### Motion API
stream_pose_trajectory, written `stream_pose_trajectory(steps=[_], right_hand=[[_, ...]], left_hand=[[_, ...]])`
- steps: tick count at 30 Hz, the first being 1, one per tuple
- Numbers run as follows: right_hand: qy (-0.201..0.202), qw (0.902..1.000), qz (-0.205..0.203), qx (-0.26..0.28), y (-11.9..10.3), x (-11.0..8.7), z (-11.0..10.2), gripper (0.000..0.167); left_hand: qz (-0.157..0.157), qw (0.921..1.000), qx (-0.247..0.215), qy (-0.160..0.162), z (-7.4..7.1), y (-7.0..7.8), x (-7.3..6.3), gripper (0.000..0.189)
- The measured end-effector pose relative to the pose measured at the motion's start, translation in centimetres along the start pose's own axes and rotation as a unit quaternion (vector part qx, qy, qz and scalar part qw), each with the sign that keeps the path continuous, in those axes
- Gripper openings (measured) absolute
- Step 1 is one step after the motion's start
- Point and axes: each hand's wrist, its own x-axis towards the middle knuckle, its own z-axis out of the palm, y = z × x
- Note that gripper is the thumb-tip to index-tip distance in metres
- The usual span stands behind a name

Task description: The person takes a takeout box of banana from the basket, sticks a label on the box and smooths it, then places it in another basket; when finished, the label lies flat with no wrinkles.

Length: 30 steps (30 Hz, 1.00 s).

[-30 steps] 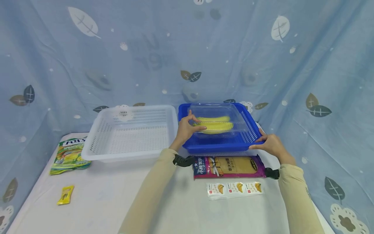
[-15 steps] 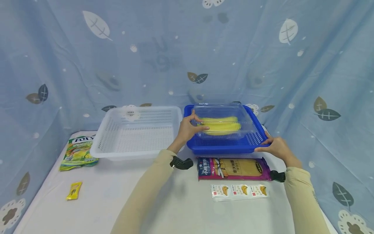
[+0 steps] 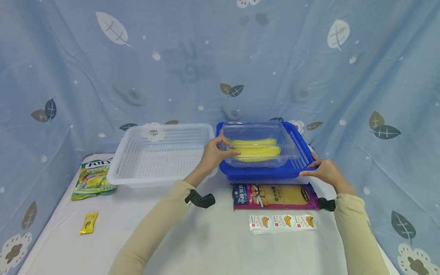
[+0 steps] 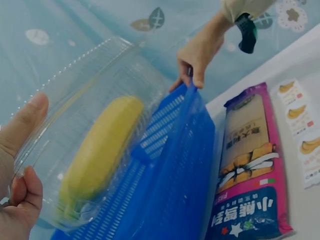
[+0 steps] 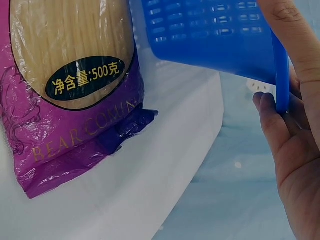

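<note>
A clear plastic clamshell box (image 3: 259, 131) with yellow bananas (image 3: 258, 152) inside sits over the blue basket (image 3: 258, 175). My left hand (image 3: 210, 156) pinches the box's left edge between thumb and fingers; the left wrist view shows the thumb (image 4: 31, 116) on one side and curled fingertips on the other. At the basket's front right corner, my right hand (image 3: 325, 173) grips the rim, which runs between thumb and fingers in the right wrist view. Whether the box touches the basket's floor I cannot tell.
Left of the blue basket stands a white basket (image 3: 137, 182). In front lie a purple pasta packet (image 3: 275, 196) and a strip of banana stickers (image 3: 282, 223). A green FOX'S candy bag (image 3: 94, 179) and a small yellow wrapper (image 3: 89, 223) lie at left. Patterned curtains surround the table.
The left hand and forearm have shifted slightly left, and the clear box with the bananas has moved a little left over the basket. The right hand keeps its grip on the rim.
</note>
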Motion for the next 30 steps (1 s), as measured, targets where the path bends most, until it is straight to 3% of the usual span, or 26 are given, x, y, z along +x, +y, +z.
stream_pose_trajectory(steps=[14,30], right_hand=[[0.008,0.9999,-0.008,-0.011,0.2,0.1,0.3,0.066],[0.005,0.9999,-0.011,-0.007,0.2,0.1,0.3,0.066]], left_hand=[[-0.002,0.9996,-0.009,0.025,-2.5,0.6,-3.8,0.035],[0.009,0.9994,-0.034,0.007,-4.5,1.4,-8.8,0.03]])
